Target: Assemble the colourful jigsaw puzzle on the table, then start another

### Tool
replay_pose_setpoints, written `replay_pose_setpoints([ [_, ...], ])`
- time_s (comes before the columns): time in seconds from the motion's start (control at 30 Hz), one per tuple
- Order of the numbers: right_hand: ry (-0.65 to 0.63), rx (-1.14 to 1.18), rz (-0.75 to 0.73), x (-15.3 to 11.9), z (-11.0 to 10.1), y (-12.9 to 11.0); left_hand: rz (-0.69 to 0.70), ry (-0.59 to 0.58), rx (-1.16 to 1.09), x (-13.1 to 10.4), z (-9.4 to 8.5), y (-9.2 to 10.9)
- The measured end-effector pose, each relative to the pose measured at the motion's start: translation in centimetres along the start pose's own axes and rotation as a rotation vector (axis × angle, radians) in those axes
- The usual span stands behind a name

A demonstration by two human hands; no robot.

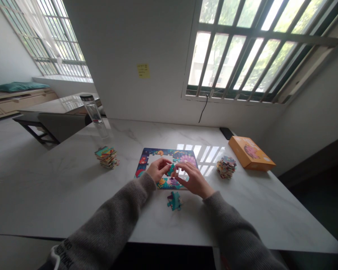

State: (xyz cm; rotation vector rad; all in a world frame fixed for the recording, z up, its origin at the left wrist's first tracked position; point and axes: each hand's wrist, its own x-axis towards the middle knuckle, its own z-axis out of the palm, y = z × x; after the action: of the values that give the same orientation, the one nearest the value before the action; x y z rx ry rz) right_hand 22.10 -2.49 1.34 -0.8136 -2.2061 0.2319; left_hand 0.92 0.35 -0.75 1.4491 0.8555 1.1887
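Left hand and right hand in a pinching grip on a small teal piece, partly hidden by fingers, above the puzzle, orange box closed, contents unseen.

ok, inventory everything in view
table: 1, white, foreground
puzzle: 1, multicoloured, table centre
held piece: 1+, teal, over puzzle
loose pieces: one pile, teal, before puzzle
piece stacks: 2, multicoloured, beside puzzle
box: 1, orange, table right
slab: 1, black, behind box
bottle: 1, clear, table far left
windows: 2, grey-barred, left and right
cable: 1, black, under right window
curtain: 1, white, left window
sticky note: 1, yellow, wall
back table: 1, grey, left
drawer unit: 1, wooden, left
cushion: 1+, teal, atop drawers
sleeves: 2, grey, near edge
hands: 2, bare, over puzzle
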Motion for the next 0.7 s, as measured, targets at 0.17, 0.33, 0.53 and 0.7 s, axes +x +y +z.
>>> replay_pose_setpoints([
  [0.17,0.057,0.0,0.024,-0.2,0.1,0.5,-0.035,-0.011,-0.044,0.0,0.0,-0.1],
  [0.33,0.116,0.068,0.035,-0.1,0.4,0.3,-0.055,0.049,-0.1,0.0,0.2,0.0],
  [0.53,0.073,0.01,0.049,0.1,0.6,-0.2,-0.045,-0.032,-0.141,-0.4,1.0,0.8],
  [0.7,0.063,0.041,0.057,0.2,0.0,-0.1,-0.065,-0.057,-0.094,-0.5,0.9,0.3],
])
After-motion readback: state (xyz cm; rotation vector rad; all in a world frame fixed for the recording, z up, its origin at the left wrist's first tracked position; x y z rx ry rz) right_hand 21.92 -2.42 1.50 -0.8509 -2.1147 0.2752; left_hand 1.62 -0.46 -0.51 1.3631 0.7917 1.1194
